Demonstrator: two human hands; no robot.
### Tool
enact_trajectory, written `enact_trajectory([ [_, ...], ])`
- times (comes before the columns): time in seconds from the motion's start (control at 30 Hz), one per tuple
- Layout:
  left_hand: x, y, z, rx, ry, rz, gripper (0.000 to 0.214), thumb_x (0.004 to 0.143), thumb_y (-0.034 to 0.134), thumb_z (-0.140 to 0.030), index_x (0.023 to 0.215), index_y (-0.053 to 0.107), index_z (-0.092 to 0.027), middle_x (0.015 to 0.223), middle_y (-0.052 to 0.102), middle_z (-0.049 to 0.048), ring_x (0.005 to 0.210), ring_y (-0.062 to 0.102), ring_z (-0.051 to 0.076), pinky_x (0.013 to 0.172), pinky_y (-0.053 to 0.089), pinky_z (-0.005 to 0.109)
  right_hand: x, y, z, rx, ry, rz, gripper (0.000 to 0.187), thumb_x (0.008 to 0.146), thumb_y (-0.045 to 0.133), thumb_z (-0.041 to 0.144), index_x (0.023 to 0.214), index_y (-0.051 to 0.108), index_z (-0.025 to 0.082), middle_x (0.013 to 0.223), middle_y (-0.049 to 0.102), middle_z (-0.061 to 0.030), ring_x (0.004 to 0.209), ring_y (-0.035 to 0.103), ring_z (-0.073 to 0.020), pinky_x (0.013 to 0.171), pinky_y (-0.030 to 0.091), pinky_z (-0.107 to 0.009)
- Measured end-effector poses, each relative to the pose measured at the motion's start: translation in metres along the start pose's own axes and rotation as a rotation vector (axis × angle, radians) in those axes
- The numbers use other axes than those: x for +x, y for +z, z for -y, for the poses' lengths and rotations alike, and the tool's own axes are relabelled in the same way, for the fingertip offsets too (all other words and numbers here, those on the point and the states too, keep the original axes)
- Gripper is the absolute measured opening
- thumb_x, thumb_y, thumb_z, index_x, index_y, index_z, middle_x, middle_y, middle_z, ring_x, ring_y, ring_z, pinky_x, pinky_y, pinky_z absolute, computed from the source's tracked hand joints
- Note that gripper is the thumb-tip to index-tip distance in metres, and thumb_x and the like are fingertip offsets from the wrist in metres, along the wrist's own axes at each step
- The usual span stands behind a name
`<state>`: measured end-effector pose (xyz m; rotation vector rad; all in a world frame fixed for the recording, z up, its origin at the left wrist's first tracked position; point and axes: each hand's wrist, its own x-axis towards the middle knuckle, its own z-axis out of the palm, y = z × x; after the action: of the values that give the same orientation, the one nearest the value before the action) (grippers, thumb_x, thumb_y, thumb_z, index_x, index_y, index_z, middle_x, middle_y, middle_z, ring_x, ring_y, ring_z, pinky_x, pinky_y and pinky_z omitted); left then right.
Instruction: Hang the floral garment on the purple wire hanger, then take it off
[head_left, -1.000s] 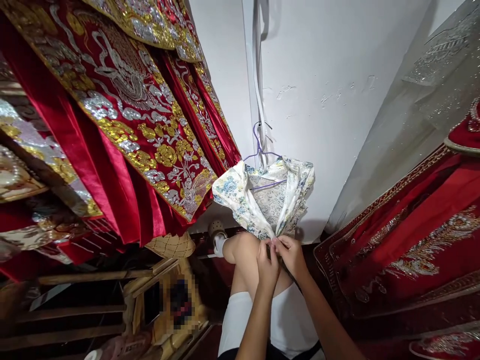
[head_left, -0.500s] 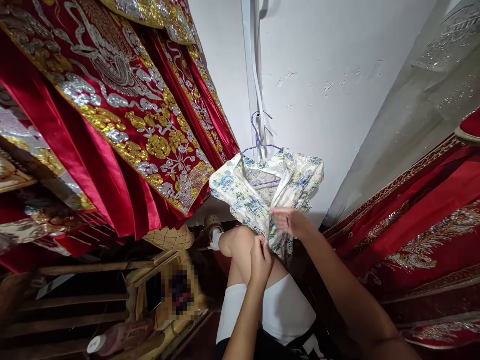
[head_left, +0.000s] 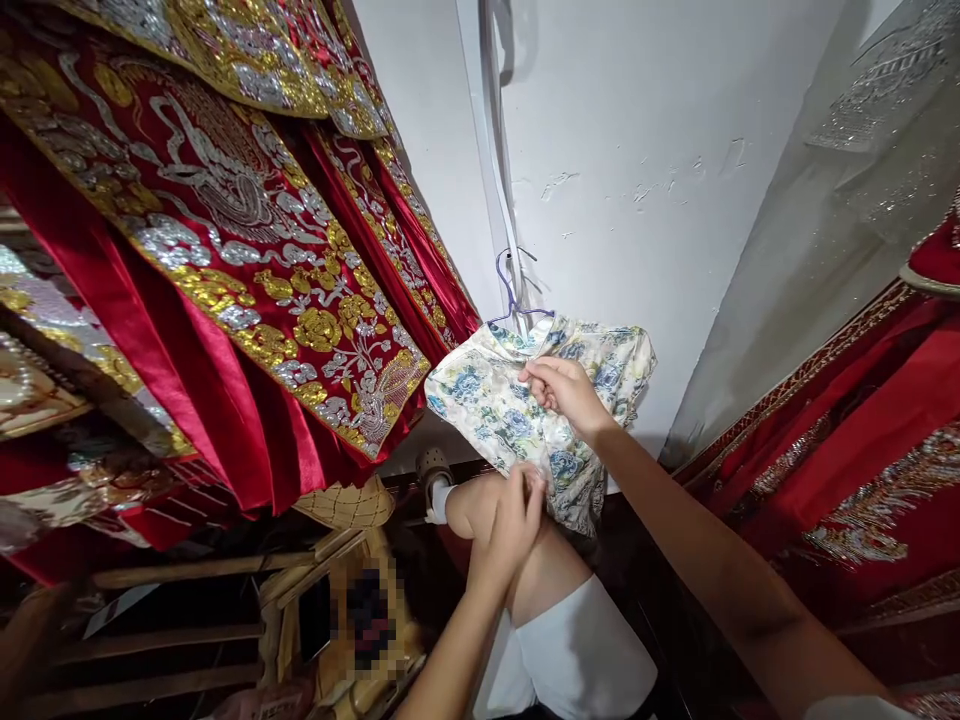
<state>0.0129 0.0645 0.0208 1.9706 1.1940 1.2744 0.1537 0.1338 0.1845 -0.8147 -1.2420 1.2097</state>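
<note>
A small white garment with blue flowers (head_left: 487, 400) hangs on a purple wire hanger (head_left: 508, 290) against the white wall. My right hand (head_left: 564, 392) is closed on the garment's front near the collar. Lower down, my left hand (head_left: 510, 520) pinches the garment's front edge near its hem. My bent knee (head_left: 480, 505) and white shorts (head_left: 577, 650) show below both hands.
Red robes with gold and silver embroidery (head_left: 247, 290) hang close on the left, and more red embroidered cloth (head_left: 832, 470) hangs on the right. A straw hat (head_left: 349, 505) and wooden shelving (head_left: 187, 600) are at the lower left. A grey sequined fabric (head_left: 847, 210) drapes at the upper right.
My right hand has risen from the garment's hem up to its collar, and the front is now drawn closed. My left hand has stayed low on the front edge.
</note>
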Motion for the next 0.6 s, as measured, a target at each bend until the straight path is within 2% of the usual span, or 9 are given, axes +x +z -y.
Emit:
enact_trajectory([
  [0.1,0.056,-0.038,-0.037,0.066,0.159,-0.221,0.029,0.106,0.046,-0.034,0.129,0.055,-0.019,0.102,0.068,0.0089,0.09,0.065,0.02,0.084,0.05,0.034,-0.006,0.0,0.0,-0.058,-0.059,-0.033,0.025,0.085,0.061,0.031,0.064,0.064,0.018,0.045,0.047,0.0053,0.044,0.039,-0.0082,0.045,0.026,-0.023],
  [0.17,0.094,-0.058,-0.06,0.135,0.296,-0.258,0.032,0.106,0.045,-0.033,0.133,0.057,-0.02,0.11,0.069,0.0102,0.095,0.065,0.02,0.087,0.05,0.034,-0.006,0.0,0.005,-0.078,-0.104,-0.031,0.027,0.085,0.06,0.029,0.06,0.06,0.019,0.045,0.045,0.0058,0.044,0.036,-0.0083,0.046,0.026,-0.023],
  [0.27,0.135,-0.071,-0.085,0.239,0.456,-0.177,0.023,0.105,0.047,-0.031,0.115,0.064,-0.019,0.104,0.07,0.0088,0.092,0.065,0.019,0.085,0.049,0.032,-0.001,-0.002,0.005,-0.081,-0.17,-0.02,0.027,0.085,0.059,0.029,0.059,0.058,0.02,0.046,0.043,0.0058,0.045,0.036,-0.0092,0.047,0.026,-0.024],
  [0.33,0.147,-0.072,-0.096,0.299,0.52,-0.155,0.021,0.105,0.046,-0.03,0.1,0.064,-0.019,0.093,0.068,0.0075,0.087,0.063,0.019,0.081,0.049,0.031,0.006,-0.004,-0.004,-0.11,-0.191,-0.034,0.026,0.086,0.059,0.032,0.062,0.06,0.02,0.048,0.044,0.0053,0.046,0.037,-0.0101,0.047,0.025,-0.025],
  [0.37,0.149,-0.073,-0.1,0.318,0.539,-0.183,0.022,0.105,0.046,-0.029,0.096,0.063,-0.019,0.089,0.066,0.0069,0.085,0.062,0.019,0.079,0.048,0.03,0.008,-0.007,-0.012,-0.14,-0.189,-0.056,0.026,0.085,0.06,0.033,0.063,0.061,0.02,0.049,0.045,0.0051,0.047,0.037,-0.0103,0.047,0.024,-0.025],
  [0.4,0.15,-0.075,-0.102,0.324,0.544,-0.243,0.022,0.105,0.046,-0.028,0.093,0.062,-0.019,0.087,0.065,0.0065,0.084,0.061,0.018,0.079,0.048,0.03,0.01,-0.01,-0.022,-0.171,-0.177,-0.089,0.025,0.084,0.061,0.034,0.063,0.062,0.02,0.049,0.045,0.0051,0.047,0.036,-0.0103,0.048,0.023,-0.026],
  [0.47,0.15,-0.086,-0.098,0.273,0.493,-0.445,0.021,0.104,0.048,-0.027,0.09,0.061,-0.019,0.087,0.064,0.0056,0.084,0.06,0.018,0.08,0.047,0.03,0.008,-0.017,-0.043,-0.217,-0.138,-0.162,0.024,0.08,0.063,0.034,0.06,0.061,0.02,0.049,0.043,0.0053,0.047,0.033,-0.0102,0.049,0.02,-0.027],
  [0.53,0.149,-0.104,-0.084,0.103,0.355,-0.673,0.021,0.103,0.051,-0.029,0.086,0.058,-0.019,0.085,0.062,0.0033,0.082,0.057,0.016,0.078,0.046,0.028,-0.001,-0.024,-0.062,-0.216,-0.095,-0.201,0.026,0.077,0.063,0.034,0.055,0.058,0.02,0.048,0.04,0.0054,0.048,0.032,-0.0104,0.05,0.02,-0.027],
  [0.6,0.145,-0.124,-0.058,-0.189,0.163,-0.831,0.026,0.1,0.056,-0.035,0.079,0.053,-0.019,0.077,0.055,-0.0004,0.074,0.054,0.014,0.072,0.045,0.025,-0.016,-0.03,-0.076,-0.191,-0.059,-0.22,0.029,0.075,0.062,0.036,0.051,0.054,0.021,0.047,0.038,0.0054,0.049,0.032,-0.0107,0.05,0.02,-0.028],
])
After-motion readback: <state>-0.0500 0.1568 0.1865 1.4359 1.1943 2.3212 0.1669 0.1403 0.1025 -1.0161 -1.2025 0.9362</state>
